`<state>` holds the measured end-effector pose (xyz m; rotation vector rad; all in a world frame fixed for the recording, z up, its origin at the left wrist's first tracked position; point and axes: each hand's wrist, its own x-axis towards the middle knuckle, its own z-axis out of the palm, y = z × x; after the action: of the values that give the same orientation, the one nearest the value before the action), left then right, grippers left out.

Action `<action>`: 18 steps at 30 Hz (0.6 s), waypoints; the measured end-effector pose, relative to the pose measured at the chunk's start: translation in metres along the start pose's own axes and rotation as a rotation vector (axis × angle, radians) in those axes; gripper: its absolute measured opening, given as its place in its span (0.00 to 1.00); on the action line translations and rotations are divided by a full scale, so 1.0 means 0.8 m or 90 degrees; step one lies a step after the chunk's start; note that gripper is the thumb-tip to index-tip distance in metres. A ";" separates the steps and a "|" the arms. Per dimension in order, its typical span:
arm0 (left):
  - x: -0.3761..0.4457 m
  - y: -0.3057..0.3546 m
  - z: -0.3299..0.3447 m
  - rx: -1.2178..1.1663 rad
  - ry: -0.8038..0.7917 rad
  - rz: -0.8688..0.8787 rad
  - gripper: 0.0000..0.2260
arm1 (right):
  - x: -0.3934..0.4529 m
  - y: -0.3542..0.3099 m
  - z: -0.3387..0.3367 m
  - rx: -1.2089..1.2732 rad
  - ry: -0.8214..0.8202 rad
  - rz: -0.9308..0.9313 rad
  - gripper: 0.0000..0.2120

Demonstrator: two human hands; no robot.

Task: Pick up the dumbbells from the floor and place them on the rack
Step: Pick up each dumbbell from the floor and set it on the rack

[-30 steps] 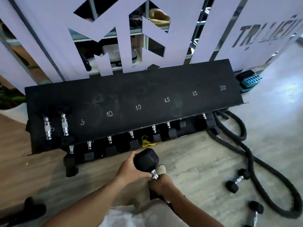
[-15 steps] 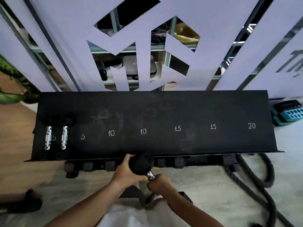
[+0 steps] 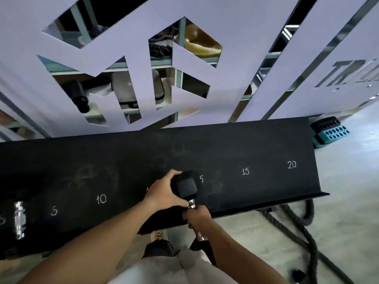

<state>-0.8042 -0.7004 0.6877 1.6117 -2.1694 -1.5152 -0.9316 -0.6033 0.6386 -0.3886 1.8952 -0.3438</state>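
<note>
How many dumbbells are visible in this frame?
2: one dumbbell held over the rack by both hands, one racked dumbbell at far left. Others may be cropped or hidden.

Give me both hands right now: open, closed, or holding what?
Left hand: closed round the front head of the dumbbell, over the rack.
Right hand: closed round the dumbbell's metal handle.

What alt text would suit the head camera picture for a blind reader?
Two hands hold a black dumbbell over a black rack chalked with weight numbers: the left hand cups its upper head, the right hand grips the handle. A thick rope lies on the floor.
</note>
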 end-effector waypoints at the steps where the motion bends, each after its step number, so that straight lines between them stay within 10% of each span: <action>1: 0.015 0.011 -0.001 0.023 -0.014 0.011 0.43 | 0.005 -0.005 -0.005 0.037 0.005 0.010 0.15; 18: 0.158 0.086 0.026 0.037 0.048 -0.125 0.45 | 0.128 -0.063 -0.089 0.121 -0.106 0.076 0.03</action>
<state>-0.9215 -0.7825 0.6651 1.9177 -2.0879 -1.4213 -1.0267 -0.6887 0.5976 -0.1703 1.6978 -0.3959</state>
